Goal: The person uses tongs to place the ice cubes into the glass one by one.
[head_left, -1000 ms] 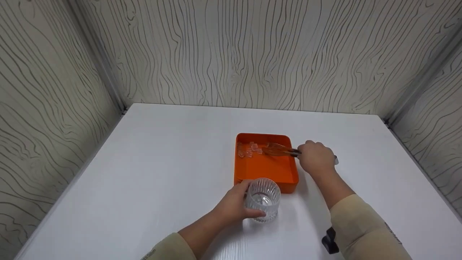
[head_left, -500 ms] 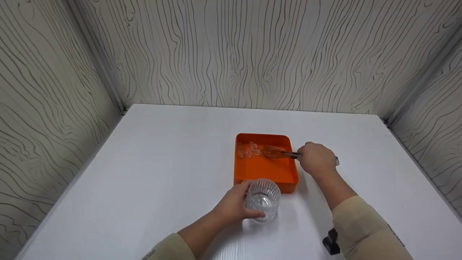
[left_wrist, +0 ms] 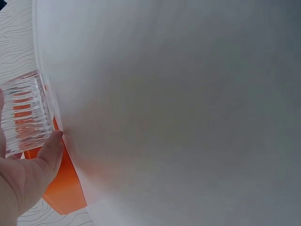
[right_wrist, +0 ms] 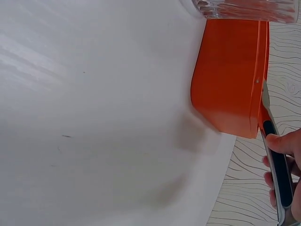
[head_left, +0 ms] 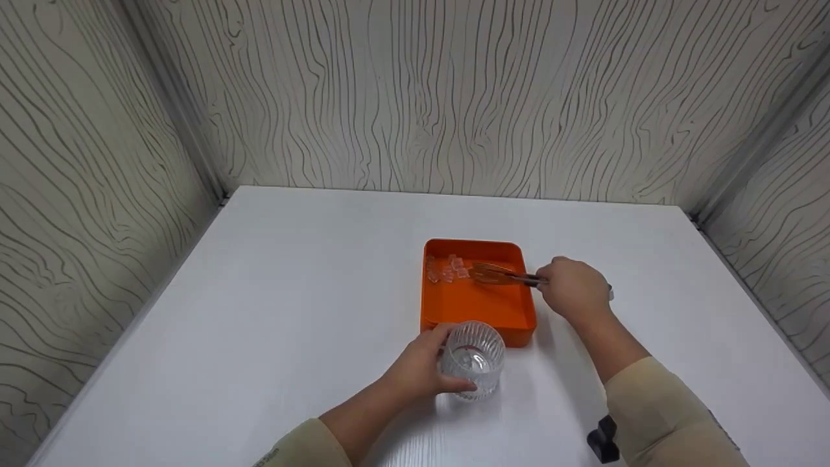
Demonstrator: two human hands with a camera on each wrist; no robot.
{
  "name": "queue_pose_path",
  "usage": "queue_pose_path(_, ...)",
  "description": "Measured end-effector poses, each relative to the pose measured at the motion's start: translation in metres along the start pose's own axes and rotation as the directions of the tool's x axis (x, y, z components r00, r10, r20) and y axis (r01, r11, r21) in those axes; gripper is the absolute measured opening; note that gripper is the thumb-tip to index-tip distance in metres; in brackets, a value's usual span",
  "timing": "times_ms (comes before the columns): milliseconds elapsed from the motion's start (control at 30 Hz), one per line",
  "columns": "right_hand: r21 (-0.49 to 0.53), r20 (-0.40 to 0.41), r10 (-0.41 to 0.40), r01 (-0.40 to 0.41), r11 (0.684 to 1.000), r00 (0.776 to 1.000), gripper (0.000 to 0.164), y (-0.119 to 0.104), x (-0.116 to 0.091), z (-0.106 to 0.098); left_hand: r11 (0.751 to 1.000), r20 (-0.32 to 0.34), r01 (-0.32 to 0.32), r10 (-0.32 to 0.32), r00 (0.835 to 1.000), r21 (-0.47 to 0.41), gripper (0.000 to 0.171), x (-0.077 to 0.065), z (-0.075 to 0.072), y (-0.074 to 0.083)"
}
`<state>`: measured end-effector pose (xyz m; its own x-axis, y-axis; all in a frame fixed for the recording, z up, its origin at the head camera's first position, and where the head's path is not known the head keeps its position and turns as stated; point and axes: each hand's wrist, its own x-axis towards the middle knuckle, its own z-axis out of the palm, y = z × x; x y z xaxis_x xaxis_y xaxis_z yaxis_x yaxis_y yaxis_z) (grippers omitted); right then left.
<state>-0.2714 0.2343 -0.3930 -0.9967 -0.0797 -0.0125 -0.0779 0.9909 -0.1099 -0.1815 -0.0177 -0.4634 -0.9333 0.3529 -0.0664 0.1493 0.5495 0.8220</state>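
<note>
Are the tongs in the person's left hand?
No, the right hand grips the tongs, and the left hand holds the glass.

White tabletop [head_left: 311, 279], pale walls [head_left: 415, 97] with dark wavy wood-grain lines, grey strips [head_left: 172, 97] at the corners, soft light

The tray [head_left: 480, 306] is orange, the table [head_left: 292, 292] white, the walls [head_left: 415, 97] wavy-lined.
</note>
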Motion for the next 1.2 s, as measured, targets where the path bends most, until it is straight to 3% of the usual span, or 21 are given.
queue_pose_path(633, 0.077, -0.029, -0.059, 0.061, 0.995, 0.998, 0.021, 0.015, -0.018, -0.024, 0.999, -0.001, 0.051, -0.051, 0.999, -0.015, 0.075, 0.001, 0.002, 0.001)
queue_pose_path(1200, 0.129, -0.068, -0.138, 0.146, 0.981, 0.988, 0.016, 0.006, -0.047, -0.045, 0.997, 0.0, 0.072, -0.073, 0.997, -0.004, 0.078, 0.001, 0.001, 0.005)
